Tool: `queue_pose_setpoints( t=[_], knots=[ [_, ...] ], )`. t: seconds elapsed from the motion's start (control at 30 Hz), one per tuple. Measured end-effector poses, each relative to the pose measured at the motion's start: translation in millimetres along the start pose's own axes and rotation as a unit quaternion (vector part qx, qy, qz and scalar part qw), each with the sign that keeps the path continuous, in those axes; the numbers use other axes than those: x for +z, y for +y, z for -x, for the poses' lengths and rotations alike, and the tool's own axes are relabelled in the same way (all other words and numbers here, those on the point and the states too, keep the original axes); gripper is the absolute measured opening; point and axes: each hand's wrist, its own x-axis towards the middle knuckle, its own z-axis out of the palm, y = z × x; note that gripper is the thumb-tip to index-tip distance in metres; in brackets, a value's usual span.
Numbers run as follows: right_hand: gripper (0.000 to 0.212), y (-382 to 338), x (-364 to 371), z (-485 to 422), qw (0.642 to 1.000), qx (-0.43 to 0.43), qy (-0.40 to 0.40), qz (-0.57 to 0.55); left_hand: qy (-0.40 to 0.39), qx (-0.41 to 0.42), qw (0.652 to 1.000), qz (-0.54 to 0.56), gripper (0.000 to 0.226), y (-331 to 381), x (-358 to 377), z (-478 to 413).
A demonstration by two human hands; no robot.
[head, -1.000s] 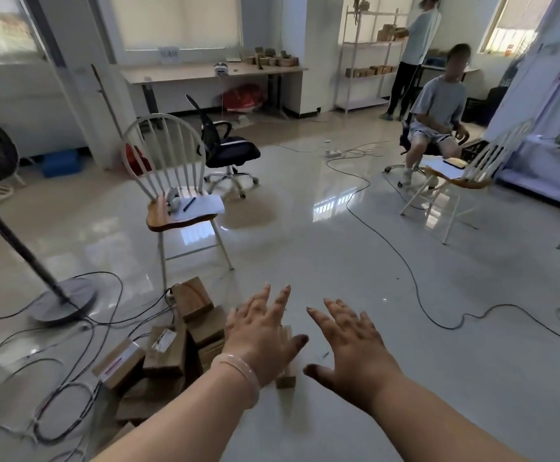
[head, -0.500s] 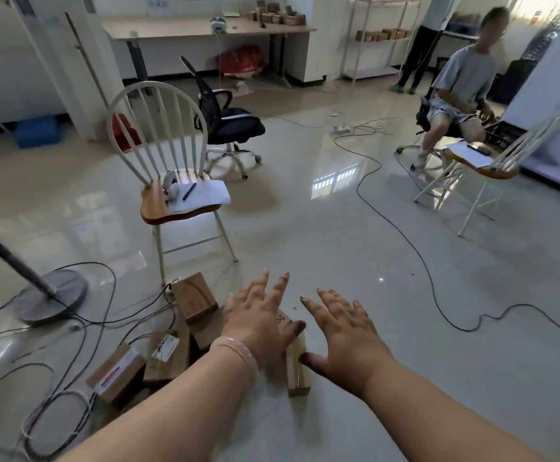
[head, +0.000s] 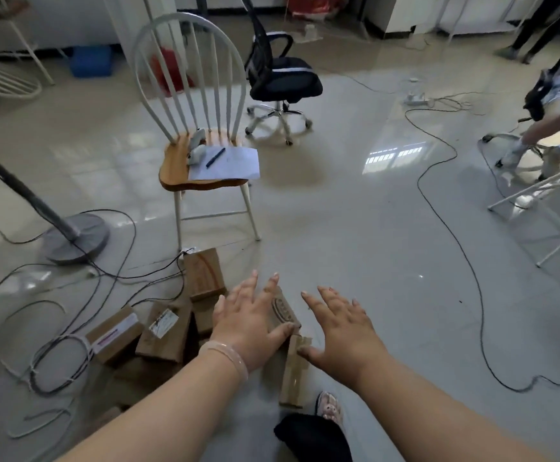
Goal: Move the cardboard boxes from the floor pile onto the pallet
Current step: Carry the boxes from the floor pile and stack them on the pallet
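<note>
Left hand: fingers splayed, lying over box, nothing gripped. Right hand: fingers splayed, empty, just beside box. Pile: left.

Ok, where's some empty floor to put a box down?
Bare floor lies between the right hand and the long black cable, and ahead toward the office chair. Left of the box pile is crowded: tangled cables, fan base.
</note>
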Motion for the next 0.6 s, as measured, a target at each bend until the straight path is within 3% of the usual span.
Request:
queue_pose_setpoints(
  t=[0.27, 0.6],
  knots=[
    [0.089, 95.0, 11.3, -133.1, 0.996, -0.058, -0.065, 0.035, -0.012, -0.115, 0.993, 0.030, 0.083, 13.9, 59.8, -101.2],
    [0.090, 162.3, 194.3, -305.9, 0.990, -0.033, -0.137, 0.025, -0.063, -0.194, 0.977, 0.067, 0.086, -78.0, 258.9, -246.5]
  ],
)
